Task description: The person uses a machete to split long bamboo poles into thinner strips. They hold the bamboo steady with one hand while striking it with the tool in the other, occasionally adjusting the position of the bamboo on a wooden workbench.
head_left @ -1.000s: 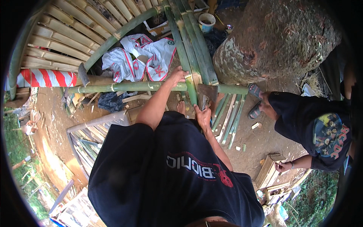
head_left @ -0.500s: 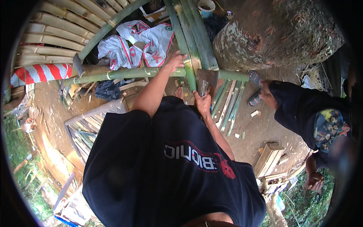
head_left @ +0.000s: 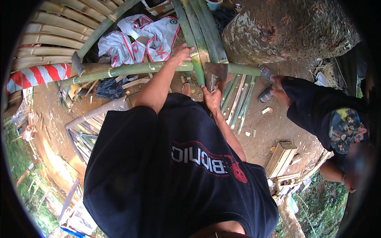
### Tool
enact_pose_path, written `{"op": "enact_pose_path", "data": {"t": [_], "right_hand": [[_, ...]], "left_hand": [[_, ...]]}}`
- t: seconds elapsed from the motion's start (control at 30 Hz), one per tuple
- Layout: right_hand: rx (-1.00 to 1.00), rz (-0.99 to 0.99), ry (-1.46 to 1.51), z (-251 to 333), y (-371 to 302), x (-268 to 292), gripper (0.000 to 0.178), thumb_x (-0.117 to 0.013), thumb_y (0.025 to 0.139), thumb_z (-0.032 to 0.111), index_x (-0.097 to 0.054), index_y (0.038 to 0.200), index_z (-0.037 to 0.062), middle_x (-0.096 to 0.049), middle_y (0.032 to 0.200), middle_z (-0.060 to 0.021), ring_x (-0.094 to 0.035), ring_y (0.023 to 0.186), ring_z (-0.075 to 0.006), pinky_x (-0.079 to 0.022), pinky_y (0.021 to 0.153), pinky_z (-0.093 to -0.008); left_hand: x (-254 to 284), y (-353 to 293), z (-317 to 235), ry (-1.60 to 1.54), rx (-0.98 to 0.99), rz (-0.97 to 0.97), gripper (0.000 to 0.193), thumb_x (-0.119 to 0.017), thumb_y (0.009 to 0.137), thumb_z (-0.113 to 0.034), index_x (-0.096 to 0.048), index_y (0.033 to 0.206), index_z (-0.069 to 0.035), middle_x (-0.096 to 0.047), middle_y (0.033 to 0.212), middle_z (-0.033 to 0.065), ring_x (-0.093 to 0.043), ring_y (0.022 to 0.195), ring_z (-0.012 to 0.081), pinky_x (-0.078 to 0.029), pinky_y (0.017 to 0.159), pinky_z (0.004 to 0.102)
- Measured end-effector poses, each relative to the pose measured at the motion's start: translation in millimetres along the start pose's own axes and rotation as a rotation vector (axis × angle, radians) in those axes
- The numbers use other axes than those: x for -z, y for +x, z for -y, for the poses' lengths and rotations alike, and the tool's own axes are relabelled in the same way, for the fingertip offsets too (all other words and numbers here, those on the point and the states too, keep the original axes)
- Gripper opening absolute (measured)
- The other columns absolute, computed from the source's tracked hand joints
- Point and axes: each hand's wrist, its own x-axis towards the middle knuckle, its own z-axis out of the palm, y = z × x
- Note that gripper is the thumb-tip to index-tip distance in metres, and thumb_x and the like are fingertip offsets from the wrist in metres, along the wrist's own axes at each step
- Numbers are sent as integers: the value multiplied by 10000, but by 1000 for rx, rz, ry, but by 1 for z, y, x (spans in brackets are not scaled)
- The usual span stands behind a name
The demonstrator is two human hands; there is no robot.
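My left hand [head_left: 182, 54] is closed on the left edge of a green bamboo piece [head_left: 198, 68], one of several long bamboo lengths lying side by side. The near end of that piece reaches down to my right hand [head_left: 212, 97]. My right hand is wrapped around the handle of a hatchet [head_left: 218, 71], with its thumb close to the bamboo's end. The dark, wide hatchet blade lies against the right side of the bamboo, by a pale cut patch. Beneath them, a thick horizontal bamboo pole [head_left: 131, 70] runs crosswise.
A large boulder [head_left: 289, 31] stands at the far right. Another person [head_left: 317, 111] in dark clothes is beside it. Cut bamboo strips [head_left: 240, 99] lie on the ground, near a wooden box [head_left: 281, 158]. White sacks [head_left: 152, 37], a hammer-like tool [head_left: 77, 63] and a slatted bamboo frame [head_left: 59, 29] are at left.
The whole view has shifted slightly, so the bamboo and sacks sit higher in the picture. Both my hands keep their hold. The other person's hand has moved.
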Motion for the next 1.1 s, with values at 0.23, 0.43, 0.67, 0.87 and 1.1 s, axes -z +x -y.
{"op": "enact_pose_path", "data": {"t": [0.23,0.43,0.67,0.87,1.1], "right_hand": [[107,44,-269,46,-22,22,459,-592,926,396,-577,999,-58,-636,739,-288,-663,734,-446,-497,659,-477],[223,181,-299,114,-24,38,437,-461,997,383,-430,1252,29,-632,810,-255,-652,770,-411,-483,685,-469],[291,266,-582,121,14,50,436,-455,1002,386,-448,1252,29,-635,889,-323,-612,857,-522,-467,733,-554],[251,205,-424,138,-12,47,406,-459,1001,394,-464,1160,20,-635,858,-315,-629,855,-504,-480,698,-540],[371,257,-645,118,5,51,412,-480,991,386,-476,1157,9,-630,797,-325,-637,792,-498,-489,677,-532]], "left_hand": [[0,5,3,4,24,6,328,-594,959,-194,-540,1263,-82,-590,1244,102,-609,1067,281,-494,922,449],[3,13,10,8,-7,7,277,-588,961,-178,-567,1217,-78,-608,1192,82,-648,992,264,-534,873,434],[0,18,19,-70,-28,-36,240,-613,942,-165,-595,1162,-68,-629,1091,74,-653,933,232,-567,823,452],[1,17,16,-14,-44,-58,222,-618,926,-148,-621,1133,-67,-655,1072,73,-638,960,224,-587,761,427],[-4,6,18,-60,0,-32,240,-634,920,-170,-613,1140,-76,-658,1075,65,-653,924,215,-582,771,411]]}}
